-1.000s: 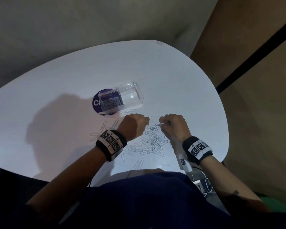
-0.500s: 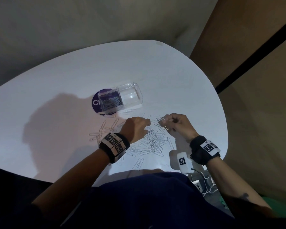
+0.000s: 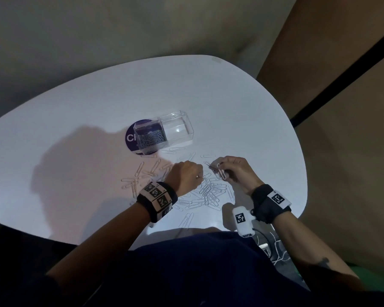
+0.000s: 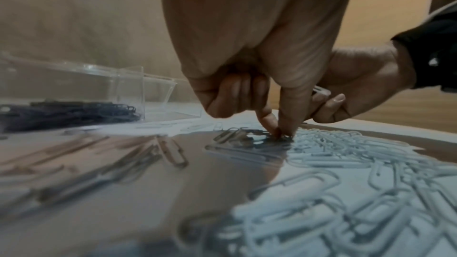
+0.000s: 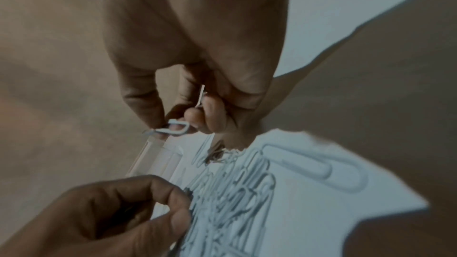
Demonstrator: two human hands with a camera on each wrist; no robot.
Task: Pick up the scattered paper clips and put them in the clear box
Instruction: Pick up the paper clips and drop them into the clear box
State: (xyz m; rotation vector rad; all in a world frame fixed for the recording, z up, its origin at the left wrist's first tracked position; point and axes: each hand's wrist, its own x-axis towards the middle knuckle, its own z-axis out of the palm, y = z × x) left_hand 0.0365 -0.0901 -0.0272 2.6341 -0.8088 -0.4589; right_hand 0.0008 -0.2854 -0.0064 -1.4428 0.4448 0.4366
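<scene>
Several white paper clips [image 3: 211,191] lie scattered in a heap on the white table [image 3: 242,111], seen close in the left wrist view as a pile [image 4: 333,144]. The clear box [image 3: 163,135] stands behind them with a dark bunch of clips in its left half [image 4: 69,112]. My left hand [image 3: 187,177] is down on the heap, thumb and forefinger [image 4: 284,132] pinching at clips there. My right hand [image 3: 233,170] is lifted a little, its curled fingers holding paper clips [image 3: 220,171], also visible in the right wrist view [image 5: 173,126].
A round purple sticker [image 3: 133,138] lies under the box's left end. More loose clips [image 3: 138,176] spread to the left of the heap. A white tagged device [image 3: 242,220] hangs by my right wrist near the table's front edge. Cables [image 3: 275,247] lie below.
My right hand has risen off the table and turned, lifting clips with it. My left hand has shifted slightly right and forward onto the heap.
</scene>
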